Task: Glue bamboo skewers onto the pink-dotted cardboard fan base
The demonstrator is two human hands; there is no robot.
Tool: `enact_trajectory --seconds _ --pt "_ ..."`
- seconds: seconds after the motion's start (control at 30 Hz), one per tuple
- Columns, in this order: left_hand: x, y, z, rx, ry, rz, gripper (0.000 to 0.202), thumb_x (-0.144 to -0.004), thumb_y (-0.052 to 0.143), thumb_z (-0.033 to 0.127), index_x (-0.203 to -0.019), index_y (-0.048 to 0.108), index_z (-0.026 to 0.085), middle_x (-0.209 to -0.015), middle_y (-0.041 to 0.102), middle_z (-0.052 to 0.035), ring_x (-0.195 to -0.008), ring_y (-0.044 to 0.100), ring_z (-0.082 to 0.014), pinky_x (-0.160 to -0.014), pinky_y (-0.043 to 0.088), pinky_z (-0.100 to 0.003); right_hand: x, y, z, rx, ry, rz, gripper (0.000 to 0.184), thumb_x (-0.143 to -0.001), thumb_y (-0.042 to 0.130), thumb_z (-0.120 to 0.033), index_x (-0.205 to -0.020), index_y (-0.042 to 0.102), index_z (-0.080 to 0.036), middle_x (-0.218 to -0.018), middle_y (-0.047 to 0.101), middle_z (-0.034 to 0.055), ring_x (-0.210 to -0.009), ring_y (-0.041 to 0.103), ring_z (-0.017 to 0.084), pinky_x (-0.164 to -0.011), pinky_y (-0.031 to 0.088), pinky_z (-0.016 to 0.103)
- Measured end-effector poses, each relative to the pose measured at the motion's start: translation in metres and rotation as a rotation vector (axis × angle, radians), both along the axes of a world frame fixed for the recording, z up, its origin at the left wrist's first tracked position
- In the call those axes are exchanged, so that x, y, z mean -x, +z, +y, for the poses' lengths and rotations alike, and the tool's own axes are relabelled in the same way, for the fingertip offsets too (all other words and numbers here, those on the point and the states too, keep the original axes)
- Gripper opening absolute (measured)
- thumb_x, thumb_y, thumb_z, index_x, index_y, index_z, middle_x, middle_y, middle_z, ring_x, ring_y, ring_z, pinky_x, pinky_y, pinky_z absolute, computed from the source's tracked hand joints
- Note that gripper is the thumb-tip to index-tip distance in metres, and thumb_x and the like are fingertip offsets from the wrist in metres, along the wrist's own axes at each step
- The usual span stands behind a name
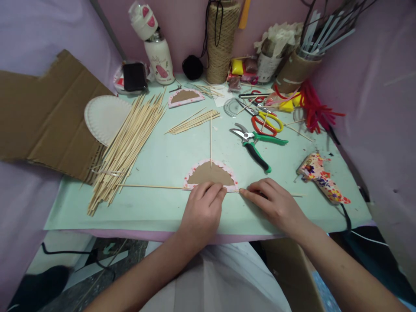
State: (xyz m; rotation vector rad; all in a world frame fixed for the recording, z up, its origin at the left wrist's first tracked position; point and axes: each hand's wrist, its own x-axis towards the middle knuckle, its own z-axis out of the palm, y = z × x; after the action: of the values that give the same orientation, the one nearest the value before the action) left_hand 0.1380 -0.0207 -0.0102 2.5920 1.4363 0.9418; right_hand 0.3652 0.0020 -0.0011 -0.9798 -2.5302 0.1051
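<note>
A cardboard half-circle (211, 174) with a frilly pink-and-white border lies flat, its straight edge toward me. Along that edge runs a long bamboo stick (149, 186), sticking out to both sides. My left hand (204, 208) has its fingers curled together, pressing on the straight edge; the fingertips partly cover what they hold. At the right corner my right hand (276, 203) pinches the stick against the edge with thumb and forefinger. Another stick (211, 138) stands out from the curved side, pointing away from me, its near end over the cardboard.
A large bundle of bamboo sticks (128, 149) lies left, beside brown cardboard (61, 117) and a white paper plate (105, 116). Green-handled pruning shears (255, 143), scissors (268, 123) and a flower-patterned glue gun (321, 177) are right. A second half-circle (185, 97) lies behind.
</note>
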Motion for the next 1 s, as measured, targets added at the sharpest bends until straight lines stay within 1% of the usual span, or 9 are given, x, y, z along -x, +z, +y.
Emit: enact_trajectory --seconds 0.27,0.67,0.83,1.0 --pt "-0.0001 -0.0020 -0.0007 0.003 0.010 0.003 0.027 -0.092 0.046 0.004 -0.111 0.064 0.013 -0.109 0.071 -0.0086 -0.101 0.057 -0.0229 -0.087 0.049 -0.039 -0.0012 -0.0010 -0.0005 -0.018 0.010 -0.022 0.033 -0.095 0.045 -0.008 -0.122 0.062 -0.017 -0.094 0.064 0.0109 -0.084 0.052 0.020 -0.071 0.048 0.033" --pt "-0.0001 -0.0012 0.0000 -0.009 -0.004 0.012 0.025 -0.090 0.049 0.002 -0.109 0.065 0.008 -0.108 0.071 -0.0097 -0.100 0.057 -0.0237 -0.087 0.047 -0.038 0.0003 0.0008 0.0001 -0.005 -0.004 -0.016 0.033 -0.096 0.045 -0.010 -0.121 0.065 -0.020 -0.092 0.065 0.0097 -0.083 0.054 0.020 -0.070 0.049 0.032" --pt "0.0003 -0.0010 0.0003 -0.010 -0.002 0.017 0.026 -0.091 0.048 0.003 -0.108 0.065 0.009 -0.108 0.071 -0.0092 -0.100 0.057 -0.0232 -0.087 0.048 -0.038 -0.0008 -0.0003 -0.0004 -0.022 0.010 -0.020 0.031 -0.095 0.046 -0.009 -0.119 0.064 -0.014 -0.093 0.064 0.0111 -0.084 0.053 0.020 -0.071 0.049 0.033" --pt "0.0002 -0.0010 0.0000 -0.006 0.003 0.017 0.025 -0.091 0.048 0.003 -0.108 0.066 0.010 -0.107 0.071 -0.0087 -0.100 0.057 -0.0228 -0.087 0.049 -0.038 -0.0015 -0.0010 -0.0007 -0.028 0.015 -0.026 0.030 -0.096 0.045 -0.008 -0.119 0.064 -0.014 -0.093 0.064 0.0115 -0.084 0.051 0.020 -0.070 0.048 0.033"
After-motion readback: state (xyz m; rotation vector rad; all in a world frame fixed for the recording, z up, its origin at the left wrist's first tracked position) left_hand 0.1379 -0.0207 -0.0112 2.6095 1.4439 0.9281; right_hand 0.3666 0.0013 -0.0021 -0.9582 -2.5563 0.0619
